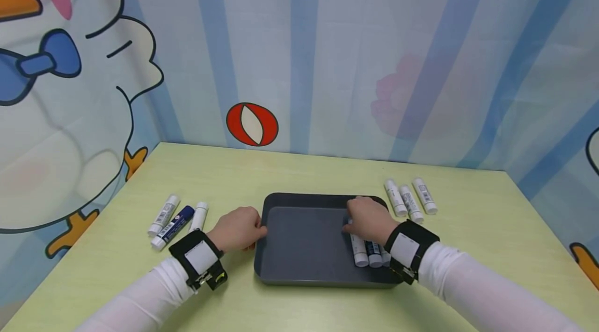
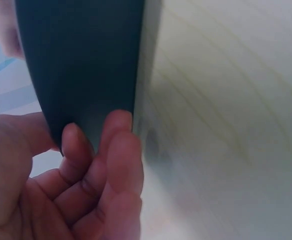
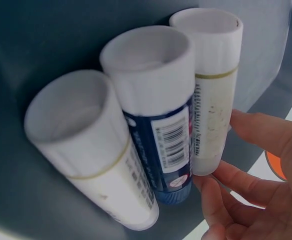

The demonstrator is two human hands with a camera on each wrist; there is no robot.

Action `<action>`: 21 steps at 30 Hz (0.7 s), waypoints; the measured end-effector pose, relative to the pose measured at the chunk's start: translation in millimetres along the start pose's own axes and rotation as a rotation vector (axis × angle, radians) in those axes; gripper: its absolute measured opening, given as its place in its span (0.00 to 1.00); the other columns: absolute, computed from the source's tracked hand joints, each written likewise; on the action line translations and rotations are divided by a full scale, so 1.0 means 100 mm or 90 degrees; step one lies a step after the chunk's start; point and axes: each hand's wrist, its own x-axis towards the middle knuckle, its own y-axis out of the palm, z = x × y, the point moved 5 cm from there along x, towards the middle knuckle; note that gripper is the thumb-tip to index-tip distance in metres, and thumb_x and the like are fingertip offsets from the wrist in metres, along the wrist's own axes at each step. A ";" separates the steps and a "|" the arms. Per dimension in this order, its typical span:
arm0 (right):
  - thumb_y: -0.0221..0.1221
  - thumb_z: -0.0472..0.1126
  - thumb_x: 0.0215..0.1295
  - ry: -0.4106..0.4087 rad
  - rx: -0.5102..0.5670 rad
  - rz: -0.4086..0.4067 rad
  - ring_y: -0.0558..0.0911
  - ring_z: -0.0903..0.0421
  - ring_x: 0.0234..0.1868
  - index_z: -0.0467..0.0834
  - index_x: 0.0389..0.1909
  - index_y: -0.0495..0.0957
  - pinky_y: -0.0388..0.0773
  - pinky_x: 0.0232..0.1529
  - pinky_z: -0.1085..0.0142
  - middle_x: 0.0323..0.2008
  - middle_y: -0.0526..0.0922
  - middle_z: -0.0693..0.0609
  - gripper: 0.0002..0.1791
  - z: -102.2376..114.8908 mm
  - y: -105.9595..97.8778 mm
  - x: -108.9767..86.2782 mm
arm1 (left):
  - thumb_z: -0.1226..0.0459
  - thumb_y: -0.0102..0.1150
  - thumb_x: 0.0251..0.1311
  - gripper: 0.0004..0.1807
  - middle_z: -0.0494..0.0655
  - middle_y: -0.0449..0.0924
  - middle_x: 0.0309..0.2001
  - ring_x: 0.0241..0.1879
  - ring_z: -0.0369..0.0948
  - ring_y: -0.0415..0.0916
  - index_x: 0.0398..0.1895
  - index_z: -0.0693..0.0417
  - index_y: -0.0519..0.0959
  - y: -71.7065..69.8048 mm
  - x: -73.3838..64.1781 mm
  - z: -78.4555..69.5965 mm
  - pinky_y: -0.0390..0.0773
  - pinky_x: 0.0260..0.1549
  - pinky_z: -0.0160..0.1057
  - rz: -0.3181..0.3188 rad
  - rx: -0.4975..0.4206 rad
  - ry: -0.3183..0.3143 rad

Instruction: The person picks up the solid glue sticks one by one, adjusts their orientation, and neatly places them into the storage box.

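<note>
My left hand (image 1: 236,229) grips the left rim of a dark grey tray (image 1: 304,249), thumb over the edge. In the left wrist view its fingers curl against the tray's outer side (image 2: 83,60). Inside the tray, at its right end, three glue sticks lie side by side: a white one (image 3: 211,110), a navy one (image 3: 168,145) and another white one (image 3: 111,175). Over them is my right hand (image 1: 372,218), pinching the leftmost white glue stick near its far end between thumb and fingers. From the head, that hand hides the sticks' far ends.
Left of the tray on the pale yellow table (image 1: 323,306) lie a white glue stick (image 1: 164,215), a navy one (image 1: 173,227) and another white one (image 1: 199,216). Beyond the tray's far right corner lie three white glue sticks (image 1: 411,203). A printed curtain (image 1: 327,61) hangs behind the table.
</note>
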 end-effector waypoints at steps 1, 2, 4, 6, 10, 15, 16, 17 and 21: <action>0.64 0.45 0.50 0.002 0.000 0.001 0.70 0.59 0.22 0.42 0.29 0.74 0.68 0.23 0.65 0.22 0.71 0.53 0.12 0.00 0.00 0.00 | 0.58 0.51 0.56 0.19 0.37 0.68 0.07 0.11 0.40 0.67 0.09 0.52 0.71 0.00 0.00 0.00 0.59 0.11 0.35 0.000 0.000 0.000; 0.64 0.45 0.50 0.004 -0.001 0.001 0.70 0.59 0.22 0.42 0.28 0.74 0.68 0.23 0.65 0.22 0.71 0.53 0.12 0.00 0.00 0.00 | 0.58 0.51 0.56 0.19 0.37 0.68 0.07 0.11 0.40 0.67 0.09 0.52 0.71 0.00 0.00 0.00 0.59 0.11 0.35 0.000 -0.001 0.000; 0.64 0.45 0.51 0.004 -0.001 0.000 0.70 0.59 0.22 0.42 0.28 0.74 0.67 0.23 0.65 0.22 0.70 0.53 0.12 -0.01 0.00 0.00 | 0.58 0.51 0.56 0.19 0.37 0.68 0.07 0.11 0.40 0.67 0.09 0.52 0.71 0.00 0.00 0.00 0.59 0.11 0.35 0.001 -0.001 0.000; 0.64 0.45 0.51 0.001 0.005 -0.003 0.70 0.59 0.21 0.42 0.28 0.73 0.67 0.23 0.65 0.22 0.70 0.53 0.12 -0.01 -0.01 -0.01 | 0.59 0.51 0.56 0.19 0.37 0.68 0.07 0.10 0.40 0.67 0.08 0.52 0.71 0.00 0.00 0.00 0.59 0.11 0.35 0.001 -0.002 0.002; 0.62 0.47 0.53 -0.010 0.012 -0.023 0.70 0.59 0.23 0.42 0.31 0.74 0.67 0.24 0.65 0.24 0.71 0.52 0.12 -0.01 -0.07 -0.05 | 0.59 0.51 0.56 0.19 0.37 0.68 0.07 0.10 0.40 0.66 0.08 0.52 0.71 0.00 0.00 0.00 0.58 0.11 0.34 -0.001 -0.003 0.007; 0.58 0.51 0.58 -0.013 0.046 -0.073 0.73 0.59 0.31 0.44 0.39 0.76 0.70 0.31 0.64 0.32 0.74 0.53 0.15 -0.04 -0.19 -0.13 | 0.59 0.51 0.56 0.20 0.37 0.68 0.06 0.10 0.39 0.66 0.07 0.52 0.70 0.00 -0.01 -0.01 0.58 0.11 0.34 -0.001 -0.004 0.005; 0.57 0.51 0.58 -0.012 0.063 -0.087 0.73 0.58 0.32 0.45 0.40 0.76 0.71 0.32 0.64 0.34 0.75 0.53 0.15 -0.06 -0.23 -0.15 | 0.60 0.51 0.56 0.19 0.37 0.68 0.06 0.10 0.39 0.66 0.07 0.52 0.70 0.00 -0.01 -0.01 0.58 0.11 0.34 -0.002 -0.003 0.005; 0.56 0.52 0.59 -0.011 0.082 -0.103 0.74 0.58 0.33 0.45 0.41 0.75 0.71 0.33 0.63 0.35 0.75 0.52 0.16 -0.09 -0.27 -0.17 | 0.60 0.51 0.56 0.19 0.37 0.68 0.06 0.10 0.40 0.66 0.07 0.52 0.71 0.00 -0.01 -0.02 0.58 0.11 0.34 -0.002 -0.003 0.004; 0.54 0.53 0.61 -0.011 0.153 -0.194 0.76 0.52 0.40 0.42 0.47 0.73 0.72 0.37 0.59 0.42 0.76 0.47 0.20 -0.27 -0.48 -0.26 | 0.60 0.51 0.56 0.19 0.37 0.68 0.06 0.10 0.40 0.67 0.08 0.52 0.70 -0.01 -0.01 -0.02 0.59 0.11 0.34 -0.007 -0.001 0.005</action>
